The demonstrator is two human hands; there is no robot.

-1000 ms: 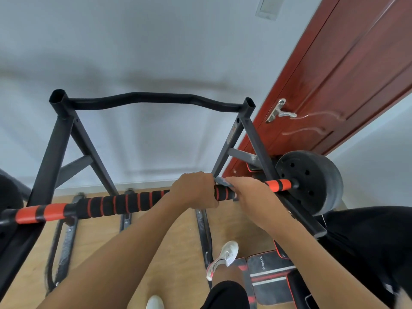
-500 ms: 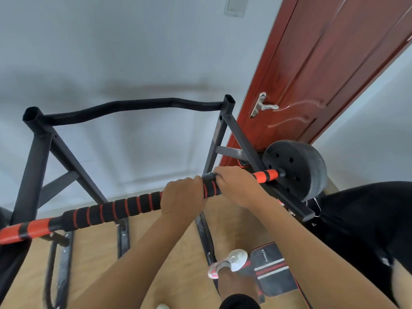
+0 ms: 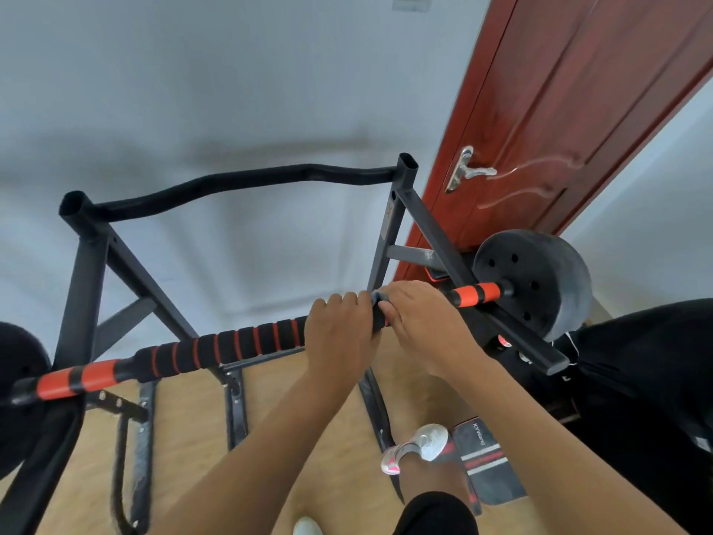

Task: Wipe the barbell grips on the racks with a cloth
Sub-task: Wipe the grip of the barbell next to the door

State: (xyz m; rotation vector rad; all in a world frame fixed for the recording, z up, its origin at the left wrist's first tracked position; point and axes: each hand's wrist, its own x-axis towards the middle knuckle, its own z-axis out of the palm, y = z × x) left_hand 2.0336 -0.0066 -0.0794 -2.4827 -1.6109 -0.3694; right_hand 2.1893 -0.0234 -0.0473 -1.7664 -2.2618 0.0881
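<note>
My left hand wraps over the barbell grip, fingers curled round the black foam with its orange rings, a little right of the bar's middle. Just beside it on the right, my right hand curls over the same bar. It pinches a small fold of grey cloth against the foam where the two hands meet. Most of the cloth is hidden under my fingers, so I cannot tell how much of the grip it covers.

The bar lies across the black rack, slanting from near left to far right. Right of my right hand a bare orange sleeve runs into the right weight plate. The left weight plate is cut off at the left edge. A curved top bar joins the rack's two uprights on the far side. Past the right upright stands a red-brown door with a metal door handle. Below is a wooden floor, with my shoe near the rack's base
</note>
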